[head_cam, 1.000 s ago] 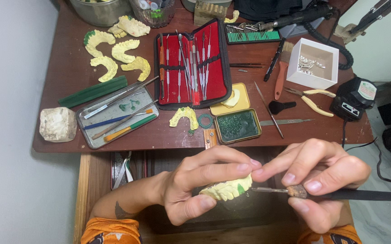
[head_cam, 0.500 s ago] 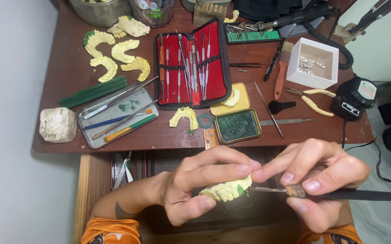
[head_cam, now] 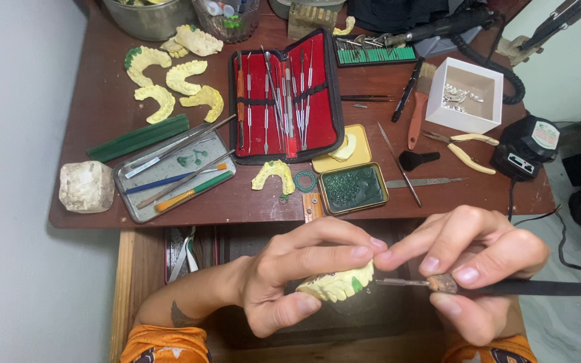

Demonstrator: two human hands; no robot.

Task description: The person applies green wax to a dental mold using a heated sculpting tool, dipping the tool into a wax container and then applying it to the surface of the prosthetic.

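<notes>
Your left hand (head_cam: 290,272) pinches a yellow dental cast (head_cam: 336,283), its underside hidden; your right hand (head_cam: 468,259) grips a dark-handled tool (head_cam: 505,288), tip obscured.

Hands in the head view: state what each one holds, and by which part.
Left hand grips the yellow dental cast around its sides, between fingers and thumb. Right hand pinches the black-handled tool near its front end, behind the metal tip.

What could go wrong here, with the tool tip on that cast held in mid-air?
The left hand pinches the yellow dental cast unsupported below the table edge; a slip could drop it.

The thin metal tip of the carving tool in the right hand sits right beside the left fingertips; it might jab them or gouge the cast.
</notes>
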